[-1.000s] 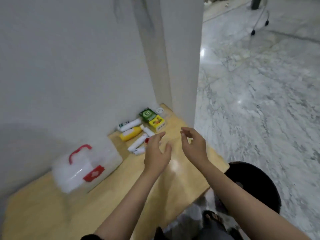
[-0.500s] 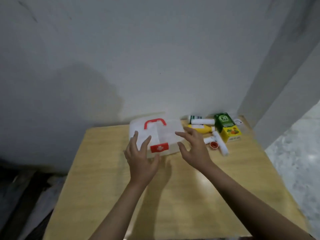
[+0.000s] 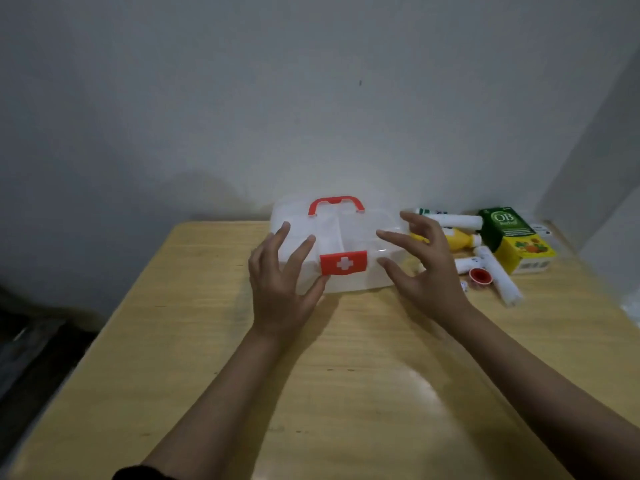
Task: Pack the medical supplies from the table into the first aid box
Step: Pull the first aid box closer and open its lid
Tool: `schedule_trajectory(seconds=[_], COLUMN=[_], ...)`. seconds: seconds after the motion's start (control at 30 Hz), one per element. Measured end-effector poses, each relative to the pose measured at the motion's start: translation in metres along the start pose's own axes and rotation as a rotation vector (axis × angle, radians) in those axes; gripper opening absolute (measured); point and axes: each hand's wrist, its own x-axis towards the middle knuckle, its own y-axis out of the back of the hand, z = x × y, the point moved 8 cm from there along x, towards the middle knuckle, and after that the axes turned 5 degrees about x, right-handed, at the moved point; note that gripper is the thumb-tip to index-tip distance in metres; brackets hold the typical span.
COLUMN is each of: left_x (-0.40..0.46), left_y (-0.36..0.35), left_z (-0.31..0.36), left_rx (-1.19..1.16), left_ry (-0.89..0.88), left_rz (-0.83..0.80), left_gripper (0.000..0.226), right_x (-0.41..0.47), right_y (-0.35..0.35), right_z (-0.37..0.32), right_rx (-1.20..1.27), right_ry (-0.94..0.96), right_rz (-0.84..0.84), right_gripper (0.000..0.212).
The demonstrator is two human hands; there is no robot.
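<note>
Light wooden table (image 3: 346,358) set against a wall. On it: a translucent first aid box (image 3: 353,244) with red handle and clasp; to its right, white tubes (image 3: 498,275), a yellow bottle (image 3: 457,239), a green-and-yellow carton (image 3: 512,237) and a red cap (image 3: 480,275).

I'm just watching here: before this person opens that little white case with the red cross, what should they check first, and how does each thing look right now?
1. First aid box lid closed, red latch down: ok, it has to be opened first.
2. Left hand at the box, thumb near the latch: ok.
3. Right hand open and empty, at the box's right end: ok.
4. Supplies within reach: ok, the green and yellow carton, white tubes and yellow bottle lie right of the box.
5. Table space in front of the box: ok, bare.
6. Box empty inside: cannot tell.
</note>
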Motion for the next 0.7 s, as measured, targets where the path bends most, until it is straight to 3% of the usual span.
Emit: schedule_trajectory(seconds=[0.27, 0.5, 0.7], left_x=[0.002, 0.018, 0.031], left_y=[0.012, 0.022, 0.020], left_z=[-0.003, -0.003, -0.004], left_rx=[-0.073, -0.205, -0.215], left_ry=[-0.050, 0.145, 0.262], left_rz=[0.030, 0.079, 0.077], left_gripper=[0.063, 0.036, 0.048], right_x=[0.000, -0.008, -0.007], right_y=[0.003, 0.005, 0.006], right_z=[-0.008, -0.021, -0.029], right_rx=[-0.023, 0.025, 0.004], right_ry=[0.093, 0.068, 0.094], right_rz=[0.056, 0.107, 0.072], right_gripper=[0.039, 0.016, 0.021])
